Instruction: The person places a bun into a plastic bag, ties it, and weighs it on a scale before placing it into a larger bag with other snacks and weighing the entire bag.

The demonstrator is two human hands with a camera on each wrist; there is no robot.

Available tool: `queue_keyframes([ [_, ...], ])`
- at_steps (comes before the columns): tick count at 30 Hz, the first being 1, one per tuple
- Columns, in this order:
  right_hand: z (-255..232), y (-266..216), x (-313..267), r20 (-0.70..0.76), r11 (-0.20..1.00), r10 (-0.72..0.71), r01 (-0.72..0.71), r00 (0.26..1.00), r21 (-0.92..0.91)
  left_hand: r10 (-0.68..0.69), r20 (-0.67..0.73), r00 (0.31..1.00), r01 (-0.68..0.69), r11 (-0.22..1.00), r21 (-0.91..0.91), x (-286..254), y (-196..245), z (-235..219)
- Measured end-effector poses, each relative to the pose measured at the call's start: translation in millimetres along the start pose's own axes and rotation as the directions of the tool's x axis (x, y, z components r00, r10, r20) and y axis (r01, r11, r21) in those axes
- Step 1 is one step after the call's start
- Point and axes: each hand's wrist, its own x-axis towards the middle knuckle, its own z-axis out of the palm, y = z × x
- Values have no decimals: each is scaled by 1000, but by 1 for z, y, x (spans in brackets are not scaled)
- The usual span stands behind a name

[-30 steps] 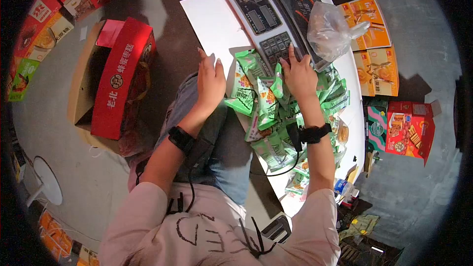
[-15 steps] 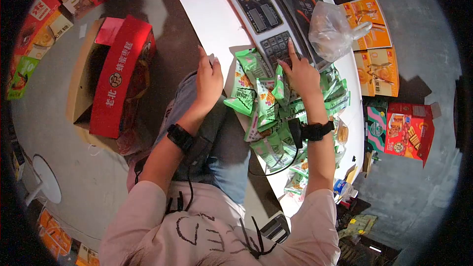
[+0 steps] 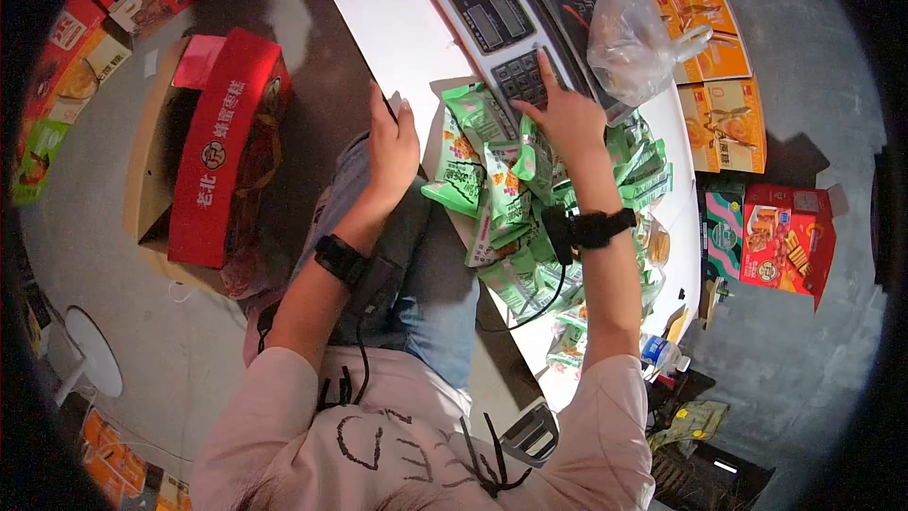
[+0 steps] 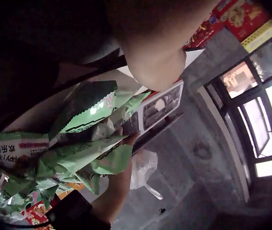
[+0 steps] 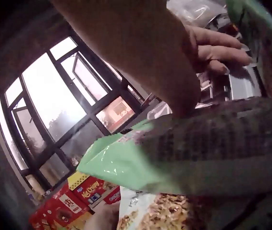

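Observation:
In the head view my right hand is over the keypad of a white and black scale, index finger extended onto the keys and thumb spread. Green snack packets lie piled under and around that wrist. My left hand is held beside the white board's edge, fingers extended, holding nothing that shows. A tied clear plastic bag sits on the scale's dark platform. In the right wrist view, a green packet fills the foreground below the right hand.
An opened carton with a red flap stands at the left. Orange boxes and a red box line the right side. A white board lies under the scale, and a bottle is near its lower right edge.
The scale and packets appear slightly higher and farther left in the head view. My right hand has shifted slightly left, its index finger still on the keypad area; my left hand has moved slightly left.

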Motion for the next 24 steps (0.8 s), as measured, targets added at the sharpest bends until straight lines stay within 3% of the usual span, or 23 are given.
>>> queue_keyframes([
  [2, -8, -5, 4, 86, 998, 61, -58, 994, -36, -9, 0, 1000, 9, 999, -42, 0, -1, 1],
  [5, -5, -1, 3, 26, 999, 36, -36, 999, -5, -36, -27, 999, 37, 999, 23, -2, 1, 1],
  [9, -6, 0, 1, 96, 998, 51, -54, 994, 27, -18, -1, 1000, 18, 1000, 4, 0, -3, -1],
  [11, -3, 7, -1, 43, 979, -30, 20, 999, 204, -20, 15, 1000, 20, 1000, -11, 0, -4, -1],
  [12, -4, 8, -2, 46, 979, -30, 20, 999, 204, -5, 9, 1000, 5, 1000, -7, 1, -2, -1],
  [14, -6, 10, -5, 101, 987, -60, 45, 993, 152, 4, 6, 1000, -4, 1000, -2, 0, 1, -3],
  [16, -3, 12, -5, 89, 988, -72, 59, 993, 144, -122, 71, 990, 127, 989, -73, 0, 12, -6],
  [19, 0, 9, -3, 51, 993, -83, 78, 995, 83, -75, 30, 997, 75, 997, 5, -1, 9, -5],
  [24, 5, 2, 2, 38, 998, -52, 53, 998, -25, -35, 11, 999, 35, 998, -49, 2, 0, 0],
])
